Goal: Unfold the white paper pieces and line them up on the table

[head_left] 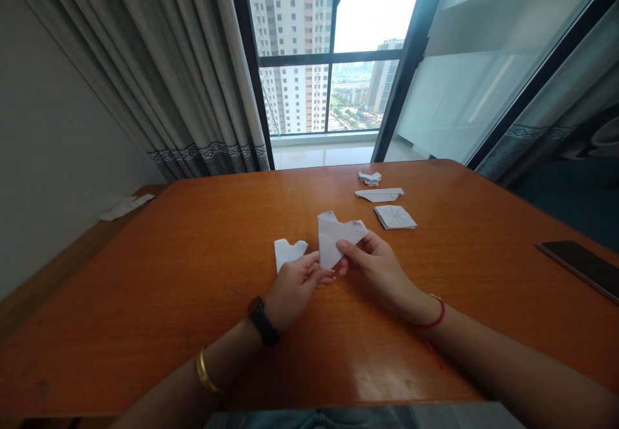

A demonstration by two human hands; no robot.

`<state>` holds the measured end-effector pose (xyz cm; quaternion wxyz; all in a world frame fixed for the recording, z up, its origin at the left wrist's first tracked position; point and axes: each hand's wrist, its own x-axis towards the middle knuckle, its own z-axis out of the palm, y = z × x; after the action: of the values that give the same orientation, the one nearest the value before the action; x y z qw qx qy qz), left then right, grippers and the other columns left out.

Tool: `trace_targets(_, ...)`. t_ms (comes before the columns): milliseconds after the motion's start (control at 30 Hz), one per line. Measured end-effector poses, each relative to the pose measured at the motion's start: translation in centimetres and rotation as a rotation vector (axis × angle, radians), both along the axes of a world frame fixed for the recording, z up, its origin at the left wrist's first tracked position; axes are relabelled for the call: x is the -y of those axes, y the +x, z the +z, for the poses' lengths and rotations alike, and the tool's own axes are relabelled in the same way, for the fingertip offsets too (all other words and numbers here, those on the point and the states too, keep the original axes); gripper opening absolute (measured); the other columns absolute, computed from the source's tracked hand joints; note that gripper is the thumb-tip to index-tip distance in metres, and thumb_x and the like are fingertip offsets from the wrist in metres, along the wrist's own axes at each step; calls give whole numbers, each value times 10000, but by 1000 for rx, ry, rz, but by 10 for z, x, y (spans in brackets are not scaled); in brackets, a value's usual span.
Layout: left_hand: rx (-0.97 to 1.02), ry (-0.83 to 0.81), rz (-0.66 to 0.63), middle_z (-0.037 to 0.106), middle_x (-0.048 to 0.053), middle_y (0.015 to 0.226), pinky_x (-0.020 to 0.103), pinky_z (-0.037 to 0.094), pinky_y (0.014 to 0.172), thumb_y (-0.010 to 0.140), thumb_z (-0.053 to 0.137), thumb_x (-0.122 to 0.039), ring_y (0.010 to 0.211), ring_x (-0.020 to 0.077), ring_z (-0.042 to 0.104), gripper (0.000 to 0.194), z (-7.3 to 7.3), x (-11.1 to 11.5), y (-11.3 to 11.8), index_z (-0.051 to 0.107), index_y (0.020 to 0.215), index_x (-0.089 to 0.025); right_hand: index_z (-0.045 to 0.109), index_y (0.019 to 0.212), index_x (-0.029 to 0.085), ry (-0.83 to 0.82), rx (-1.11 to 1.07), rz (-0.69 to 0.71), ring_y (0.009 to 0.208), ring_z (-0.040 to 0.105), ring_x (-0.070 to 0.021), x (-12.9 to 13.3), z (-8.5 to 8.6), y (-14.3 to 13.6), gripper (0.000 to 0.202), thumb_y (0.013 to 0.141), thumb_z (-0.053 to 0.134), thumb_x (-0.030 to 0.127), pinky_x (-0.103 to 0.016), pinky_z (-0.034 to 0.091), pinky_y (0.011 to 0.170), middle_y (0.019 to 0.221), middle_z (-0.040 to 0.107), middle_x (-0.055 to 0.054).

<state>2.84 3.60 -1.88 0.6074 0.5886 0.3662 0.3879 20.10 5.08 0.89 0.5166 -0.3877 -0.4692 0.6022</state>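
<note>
Folded paper (333, 239): we hold it over the table (169, 300), right of a second folded piece (289, 252).
Handling: we judge it light, stiff where layered, easily creased.
Best hold: we favour its flat body, sparing the corners.
Right hand (380, 266): pinches its right side, thumb uppermost.
Left hand (296, 287): fingers half-curled at its lower left; we cannot tell whether they grip.

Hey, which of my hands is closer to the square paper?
Your right. The right hand is just on your side of the square paper; the left hand is farther off, to its left.
</note>
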Motion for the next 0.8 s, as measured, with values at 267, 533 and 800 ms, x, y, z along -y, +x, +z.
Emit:
trace_targets(267,-81,27,-62,660,72,982,288,534,785,920,488,-318,889,195,680,201,4,4,1,575,1018,-167,555,829,183,-11,42,107,538,595,-143,2,-1,-3,366,699,759,459,-281,495,562,600,645,6)
trace_targets(533,-1128,409,543,652,114,928,343,451,728,860,488,-516,920,280,610,368,40,-15,-35,590,931,-170,566,839,180,37,62,-71,536,589,-140,-14,-8,9,353,718,742,460,-274,481,550,625,648,0)
trace_targets(800,-1170,208,273,645,47,765,278,387,578,733,622,-444,729,221,608,264,29,-31,-54,552,714,-191,556,804,174,10,97,99,505,567,-129,-9,-5,1,365,690,759,455,-271,478,522,599,638,11)
